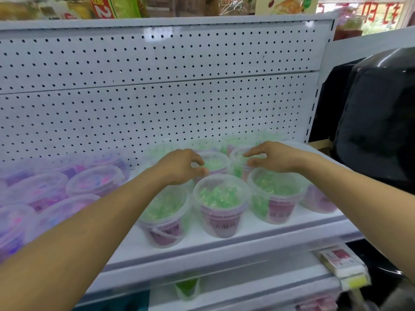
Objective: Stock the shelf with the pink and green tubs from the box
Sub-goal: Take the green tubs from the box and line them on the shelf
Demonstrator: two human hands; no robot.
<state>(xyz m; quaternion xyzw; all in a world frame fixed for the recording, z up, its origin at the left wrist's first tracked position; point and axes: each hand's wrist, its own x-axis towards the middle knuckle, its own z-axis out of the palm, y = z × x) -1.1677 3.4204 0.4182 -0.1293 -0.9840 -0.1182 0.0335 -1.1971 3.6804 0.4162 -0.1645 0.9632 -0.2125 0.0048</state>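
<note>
Several clear tubs of green beads with pink labels stand on the white shelf (pixel 224 245), among them a front-row green tub (pixel 221 204) and a second-row green tub (pixel 215 163). Several pink tubs (pixel 94 181) fill the shelf's left side. My left hand (pixel 179 168) hovers over the second-row green tub's left rim, fingers curled and apart. Above a neighbouring green tub (pixel 238 158) my right hand (pixel 271 158) has its fingers spread. Neither hand holds anything. The box is out of view.
A white pegboard back panel (pixel 157 97) rises behind the tubs. A black bulky object (pixel 377 122) stands right of the shelf. Price tags (pixel 343 263) hang at the lower right edge. Packaged goods sit on the top shelf (pixel 157 21). A lower shelf (pixel 247 288) shows below.
</note>
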